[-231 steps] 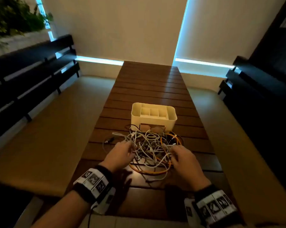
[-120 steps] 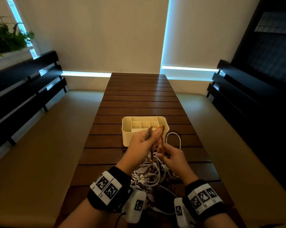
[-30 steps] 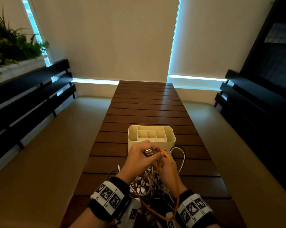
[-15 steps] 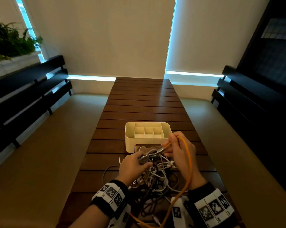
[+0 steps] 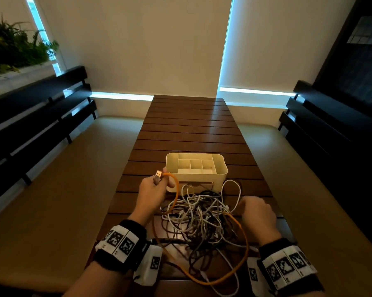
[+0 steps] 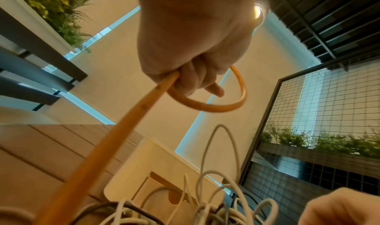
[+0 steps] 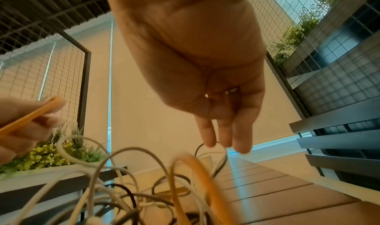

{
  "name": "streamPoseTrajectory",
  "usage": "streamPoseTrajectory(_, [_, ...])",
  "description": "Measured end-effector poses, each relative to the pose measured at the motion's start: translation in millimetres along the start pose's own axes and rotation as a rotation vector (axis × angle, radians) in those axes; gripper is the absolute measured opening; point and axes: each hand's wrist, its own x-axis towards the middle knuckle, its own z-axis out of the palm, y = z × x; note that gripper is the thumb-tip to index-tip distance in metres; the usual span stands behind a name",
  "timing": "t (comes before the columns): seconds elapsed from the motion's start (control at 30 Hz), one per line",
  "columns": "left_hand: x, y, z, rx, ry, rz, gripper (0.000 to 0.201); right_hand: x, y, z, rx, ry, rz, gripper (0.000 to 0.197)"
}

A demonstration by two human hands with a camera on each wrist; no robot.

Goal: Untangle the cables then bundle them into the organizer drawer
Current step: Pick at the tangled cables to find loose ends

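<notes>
While dark slatted benches (image 5: 37, 116) line both sides of the room, the left hand (image 5: 152, 192) is raised at about 10 o'clock from the cable tangle (image 5: 202, 219), its grip curled round the smooth, round orange cable (image 5: 243, 239) just behind a small metal USB plug (image 5: 158, 173) that points up and away. From that fist the orange cable makes a short loop, drops towards 6 o'clock, then sweeps in one wide arc round the near side of the pile. Thin white and dark brown cords lie knotted in a loose heap at the middle of the slatted wooden tabletop (image 5: 189, 125), one white loop standing up near the organizer (image 5: 197, 170). That cream plastic box with rounded corners sits at 12 o'clock from the heap, long axis left to right; its top compartments show nothing inside, and a shallow drawer front with a finger notch faces the person. At 3 o'clock the right hand (image 5: 258, 213) hovers over the pile's edge, fingers straight and together, its grip holding nothing.
</notes>
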Motion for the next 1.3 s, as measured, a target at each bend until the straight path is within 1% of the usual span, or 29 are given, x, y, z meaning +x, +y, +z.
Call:
streamPoseTrajectory(0.03, [-1.3, -0.7, -2.9, -0.004, -0.005, -0.024, 0.049, 0.5, -1.9, -2.9, 0.046, 0.066, -0.014, 0.029])
streamPoseTrajectory(0.07, [-2.9, -1.5, -5.6, 0.002, -0.014, -0.044, 0.05, 0.6, -5.0, -4.5, 0.123, 0.138, -0.06, 0.028])
streamPoseTrajectory(0.13, [-4.5, -5.4, -11.6, 0.032, -0.05, -0.058, 0.05, -0.6, -16.5, -3.7, 0.323, 0.263, -0.227, 0.025])
streamPoseTrajectory(0.17, [-4.1, -8.4, -14.6, 0.055, -0.074, -0.06, 0.049, -1.7, -24.4, -1.8, 0.395, 0.286, -0.323, 0.021])
streamPoseTrajectory(0.2, [-4.6, -10.5, -17.7, 0.079, -0.085, -0.063, 0.049, -4.4, -32.9, 0.6, 0.438, 0.271, -0.426, 0.017])
streamPoseTrajectory(0.23, [-5.0, -12.3, -20.6, 0.101, -0.084, -0.066, 0.049, -8.1, -41.8, 4.6, 0.445, 0.222, -0.537, 0.016])
streamPoseTrajectory(0.27, [-5.8, -11.3, -23.5, 0.113, -0.067, -0.071, 0.049, -12.2, -50.4, 9.7, 0.396, 0.144, -0.643, 0.022])
streamPoseTrajectory(0.3, [-5.3, -11.5, -26.6, 0.115, -0.047, -0.076, 0.048, -14.6, -56.6, 17.4, 0.283, 0.053, -0.722, 0.032])
streamPoseTrajectory(0.33, [-5.6, -9.7, -30.0, 0.117, -0.027, -0.077, 0.048, -15.4, -60.0, 25.8, 0.117, -0.02, -0.772, 0.043])
streamPoseTrajectory(0.37, [-4.7, -9.0, -33.9, 0.126, -0.007, -0.077, 0.047, -13.7, -61.0, 34.5, -0.057, -0.073, -0.791, 0.051])
streamPoseTrajectory(0.4, [-4.3, -8.1, -38.3, 0.14, 0.011, -0.074, 0.045, -9.5, -58.9, 43.6, -0.188, -0.101, -0.777, 0.055])
streamPoseTrajectory(0.43, [-3.6, -8.1, -42.6, 0.151, 0.025, -0.069, 0.044, -4.4, -54.3, 50.7, -0.267, -0.111, -0.725, 0.053])
streamPoseTrajectory(0.47, [-3.0, -9.1, -47.0, 0.168, 0.027, -0.063, 0.042, 1.1, -48.2, 55.4, -0.296, -0.105, -0.647, 0.048])
streamPoseTrajectory(0.53, [-2.7, -13.6, -53.3, 0.265, -0.002, -0.036, 0.037, 10.0, -35.2, 57.9, -0.258, -0.084, -0.458, 0.043])
streamPoseTrajectory(0.6, [-3.5, -19.5, -53.5, 0.326, -0.055, -0.024, 0.022, 14.0, -29.3, 55.5, -0.235, -0.095, -0.327, 0.042])
streamPoseTrajectory(0.63, [-4.6, -22.2, -52.4, 0.298, -0.081, -0.041, 0.014, 15.4, -29.7, 54.5, -0.239, -0.097, -0.288, 0.043])
streamPoseTrajectory(0.7, [-7.1, -26.7, -48.3, 0.216, -0.113, -0.059, 0.009, 16.3, -35.6, 50.4, -0.243, -0.101, -0.247, 0.045])
streamPoseTrajectory(0.73, [-8.5, -27.7, -46.7, 0.211, -0.12, -0.048, 0.004, 15.2, -40.9, 47.4, -0.224, -0.111, -0.23, 0.046])
streamPoseTrajectory(0.83, [-10.7, -31.2, -43.5, 0.328, -0.145, -0.006, 0.019, 8.7, -58.4, 32.5, -0.087, -0.154, -0.159, 0.038])
streamPoseTrajectory(0.93, [-10.0, -37.7, -43.9, 0.487, -0.129, 0.012, 0.021, -0.2, -69.8, 13.2, 0.122, -0.139, -0.082, 0.026])
streamPoseTrajectory(1.0, [-11.1, -42.8, -44.7, 0.552, -0.107, 0.011, 0.022, -5.9, -77.2, -2.8, 0.229, -0.052, -0.08, 0.02])
streamPoseTrajectory(1.03, [-12.0, -45.0, -45.0, 0.568, -0.103, 0.002, 0.023, -7.8, -80.3, -11.6, 0.197, -0.015, -0.091, 0.021])
streamPoseTrajectory(1.13, [-14.6, -53.2, -43.8, 0.554, -0.125, -0.048, 0.023, -10.2, -86.4, -37.3, -0.076, 0.017, -0.123, 0.028])
streamPoseTrajectory(1.17, [-14.8, -56.0, -43.5, 0.53, -0.131, -0.066, 0.023, -9.8, -88.1, -43.0, -0.144, 0.019, -0.143, 0.028])
streamPoseTrajectory(1.23, [-12.7, -62.0, -42.8, 0.517, -0.129, -0.076, 0.023, -7.2, -94.8, -39.4, -0.237, -0.001, -0.222, 0.025])
streamPoseTrajectory(1.3, [-11.4, -68.4, -43.3, 0.542, -0.129, -0.082, 0.023, -7.0, -108.9, -13.5, -0.248, -0.103, -0.361, 0.022])
